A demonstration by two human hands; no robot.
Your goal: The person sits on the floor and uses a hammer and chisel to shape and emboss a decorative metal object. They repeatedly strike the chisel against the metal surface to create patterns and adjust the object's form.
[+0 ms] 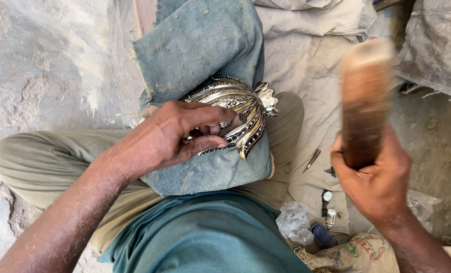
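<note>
Head view. Left hand, at centre frame, pinches a small dark metal tool between thumb and forefinger, the fingers closed around it, its tip set against an ornate leaf-shaped piece of silver-and-gold embossed metal. Right hand, at right of frame, is wrapped shut around the lower end of a blurred brown wooden mallet, held upright and well apart from the metal piece — its pale upper end reaches toward the upper right.

The embossed metal piece lies just above centre, on a dusty blue-grey fabric pad that runs from the top of the frame down over the person's lap. Beneath the pad show olive-green trousers at left and a teal shirt at bottom centre.

On the pale cloth ground sheet at right of centre lie a thin dark pointed punch, a small wristwatch and a crumpled clear plastic bag — all between the lap and the right hand. A printed woven sack sits at the bottom right edge. Bare cracked grey ground fills the upper left.
</note>
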